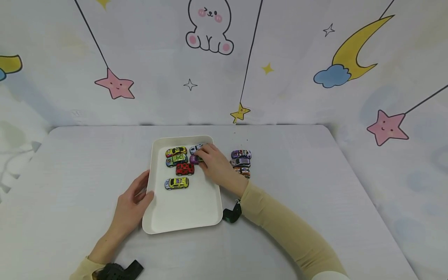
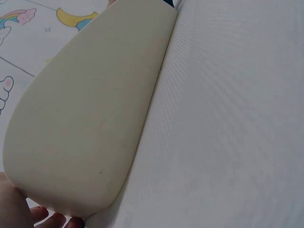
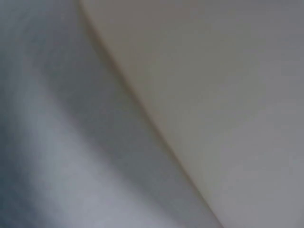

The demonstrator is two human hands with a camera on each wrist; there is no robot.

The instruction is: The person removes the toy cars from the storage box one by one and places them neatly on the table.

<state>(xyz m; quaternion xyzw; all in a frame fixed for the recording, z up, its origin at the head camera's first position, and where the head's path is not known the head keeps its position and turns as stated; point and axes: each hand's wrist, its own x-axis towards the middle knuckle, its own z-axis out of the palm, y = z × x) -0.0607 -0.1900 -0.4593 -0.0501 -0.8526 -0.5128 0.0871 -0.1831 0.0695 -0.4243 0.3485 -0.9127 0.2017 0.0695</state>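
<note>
A white tray (image 1: pixel 185 212) lies on the table with several small toy cars in its far half. My left hand (image 1: pixel 131 204) grips the tray's left side; in the left wrist view, its fingers (image 2: pixel 54 221) curl at the tray's outer wall (image 2: pixel 90 109). Over the far right part of the tray, my right hand (image 1: pixel 218 167) pinches a purple toy car (image 1: pixel 193 159), partly covered by the fingers. Just beyond it sits a white-and-blue car (image 1: pixel 195 148). To its left are a yellow car (image 1: pixel 176 151), a green car (image 1: pixel 176 160) and a red car (image 1: pixel 184 169). A yellow-and-white car (image 1: pixel 176 183) lies nearer.
Right of the tray, a purple car (image 1: pixel 241 154), a dark grey car (image 1: pixel 240 162) and an orange-and-white car (image 1: pixel 242 171) stand in a column on the white table (image 1: pixel 297 167). The right wrist view is blurred, showing mostly the tray's wall (image 3: pixel 213 95).
</note>
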